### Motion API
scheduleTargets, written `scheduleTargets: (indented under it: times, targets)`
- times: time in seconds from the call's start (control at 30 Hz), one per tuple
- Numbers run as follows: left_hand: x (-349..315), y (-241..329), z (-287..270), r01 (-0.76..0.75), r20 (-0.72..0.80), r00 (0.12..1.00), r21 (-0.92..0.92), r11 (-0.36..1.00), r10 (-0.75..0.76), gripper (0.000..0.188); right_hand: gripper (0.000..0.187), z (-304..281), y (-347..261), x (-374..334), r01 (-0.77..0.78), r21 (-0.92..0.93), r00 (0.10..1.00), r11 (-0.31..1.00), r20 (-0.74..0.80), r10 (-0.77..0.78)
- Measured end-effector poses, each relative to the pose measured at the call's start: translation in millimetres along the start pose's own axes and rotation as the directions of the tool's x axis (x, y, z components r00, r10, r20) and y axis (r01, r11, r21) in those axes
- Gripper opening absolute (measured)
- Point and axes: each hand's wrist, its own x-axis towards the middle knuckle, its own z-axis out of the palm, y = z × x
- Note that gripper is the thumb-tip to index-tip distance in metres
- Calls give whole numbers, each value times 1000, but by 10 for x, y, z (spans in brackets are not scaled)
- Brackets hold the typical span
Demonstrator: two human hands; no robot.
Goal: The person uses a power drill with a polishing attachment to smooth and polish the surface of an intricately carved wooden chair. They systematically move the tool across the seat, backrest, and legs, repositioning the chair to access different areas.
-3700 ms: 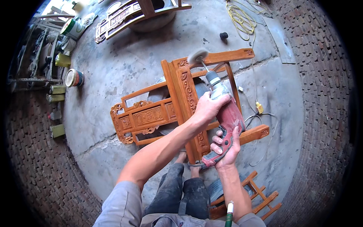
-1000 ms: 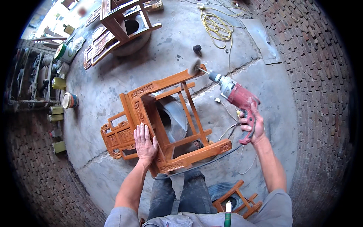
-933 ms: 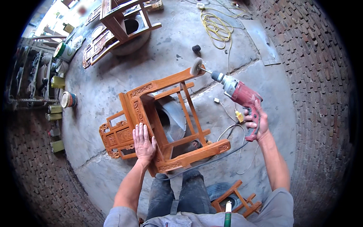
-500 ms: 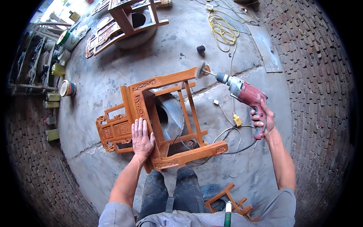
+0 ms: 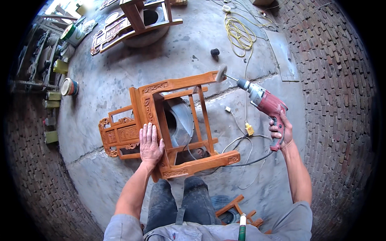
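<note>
A carved orange-brown wooden chair (image 5: 138, 110) lies tipped on its side before me, over a grey rubber tire (image 5: 185, 122). My left hand (image 5: 151, 146) rests flat on its carved seat edge, fingers stretched out. In my right hand (image 5: 283, 130) is a red and grey power drill (image 5: 270, 103), gripped by its handle. A round pale polishing wheel (image 5: 221, 74) sits on the drill's long shaft, at the end of the chair's far leg (image 5: 189, 81). I cannot tell whether the wheel touches the wood.
A black cord runs from the drill to a yellow connector (image 5: 249, 129). Yellow cable (image 5: 238, 34) lies coiled at the far right. Another wooden chair (image 5: 138, 18) rests on a tire at the back. Buckets (image 5: 69, 86) line the left; carved wood pieces (image 5: 233, 207) lie near my legs.
The drill and its wheel have shifted slightly right, and the wheel has turned to show more of its face. My left hand stays on the chair.
</note>
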Motion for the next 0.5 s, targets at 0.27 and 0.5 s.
scheduleTargets:
  times: [0.27,0.5]
  targets:
    - [1,15,-11,3,-17,1000,-2,1000,-3,73,42,154,155,73,-60,27,998,998,5,60]
    - [2,-16,-7,14,0,1000,-13,1000,-14,71,49,671,762,370,-227,18,953,974,209,218]
